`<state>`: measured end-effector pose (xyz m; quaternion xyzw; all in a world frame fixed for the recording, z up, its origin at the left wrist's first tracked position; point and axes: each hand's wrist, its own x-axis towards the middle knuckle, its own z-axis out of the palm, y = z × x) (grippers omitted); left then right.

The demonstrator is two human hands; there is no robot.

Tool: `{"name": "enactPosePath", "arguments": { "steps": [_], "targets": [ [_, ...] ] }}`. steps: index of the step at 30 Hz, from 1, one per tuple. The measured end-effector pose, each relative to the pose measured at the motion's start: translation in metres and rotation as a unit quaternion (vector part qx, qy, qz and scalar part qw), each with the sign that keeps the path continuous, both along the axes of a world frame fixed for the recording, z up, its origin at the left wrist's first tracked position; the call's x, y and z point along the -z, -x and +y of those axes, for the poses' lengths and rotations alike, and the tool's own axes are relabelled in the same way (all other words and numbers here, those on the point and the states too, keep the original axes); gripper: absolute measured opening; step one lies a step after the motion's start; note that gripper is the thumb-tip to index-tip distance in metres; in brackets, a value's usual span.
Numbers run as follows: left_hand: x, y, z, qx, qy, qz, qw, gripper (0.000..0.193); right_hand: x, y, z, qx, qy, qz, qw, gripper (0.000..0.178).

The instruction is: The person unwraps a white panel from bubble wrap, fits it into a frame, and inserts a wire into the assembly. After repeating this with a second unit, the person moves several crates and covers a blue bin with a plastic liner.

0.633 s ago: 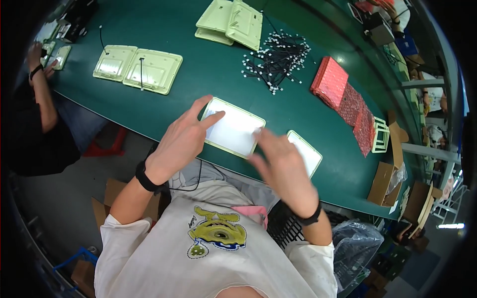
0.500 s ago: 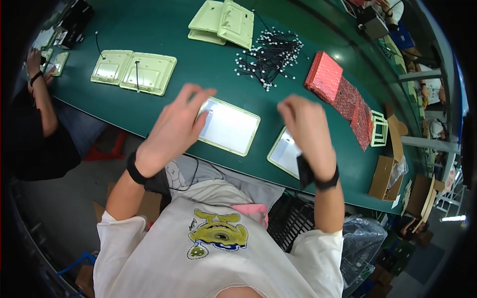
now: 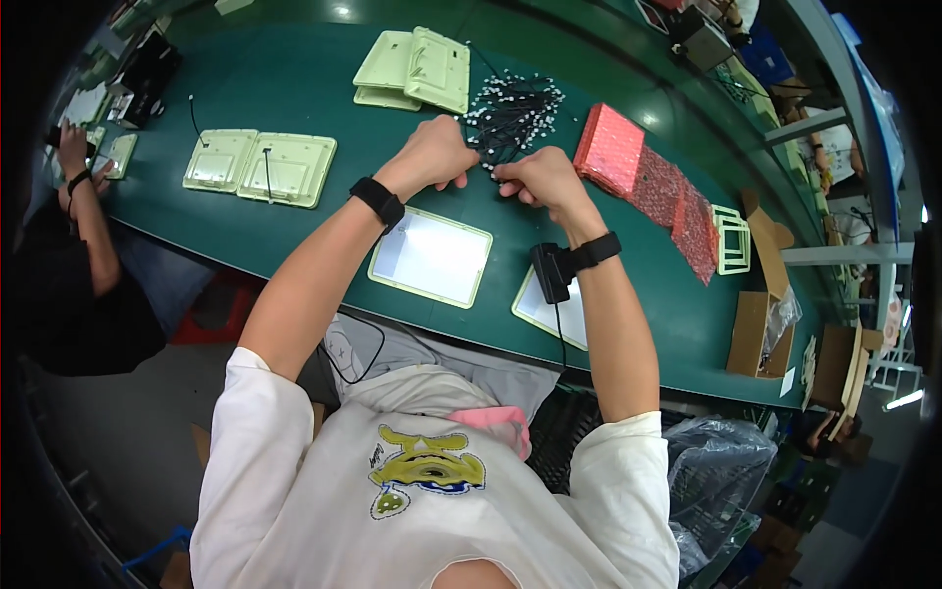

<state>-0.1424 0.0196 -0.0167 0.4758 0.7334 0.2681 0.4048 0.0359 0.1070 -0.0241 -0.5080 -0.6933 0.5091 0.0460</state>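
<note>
Both my hands are at the near edge of a pile of thin black cables [image 3: 517,108] with small white connectors. My left hand [image 3: 439,153] is closed, its thumb and fingers pinching a cable end at the pile's lower left. Close beside it, my right hand [image 3: 547,183] also pinches a cable end, with white connectors showing between the two hands. Below them lies a pale-green framed panel [image 3: 432,257] with a white face. A second such panel [image 3: 538,306] lies partly hidden under my right forearm and its black wrist device [image 3: 554,272].
Pale-green housings [image 3: 440,71] are stacked behind the cables. Two more housings [image 3: 287,169] lie at left. Red bubble wrap [image 3: 613,147], pale-green frames [image 3: 731,240] and an open cardboard box [image 3: 754,334] are on the right. A co-worker's hands [image 3: 74,152] are at far left.
Both hands have moved forward from over the panels to the cable pile and closed at its near edge. The view has shifted slightly.
</note>
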Motion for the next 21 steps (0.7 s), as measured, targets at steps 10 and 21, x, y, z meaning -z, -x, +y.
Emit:
{"name": "enactPosePath", "arguments": {
  "steps": [10,21],
  "targets": [
    [0.013,0.028,-0.016,-0.040,0.010,-0.215,0.976,0.020,-0.018,-0.058,-0.009,0.028,0.251,0.253,0.934,0.013],
    [0.017,0.031,-0.050,-0.023,0.017,-0.451,0.892,0.014,-0.050,-0.094,-0.051,-0.023,0.264,0.342,0.902,0.012]
  ]
}}
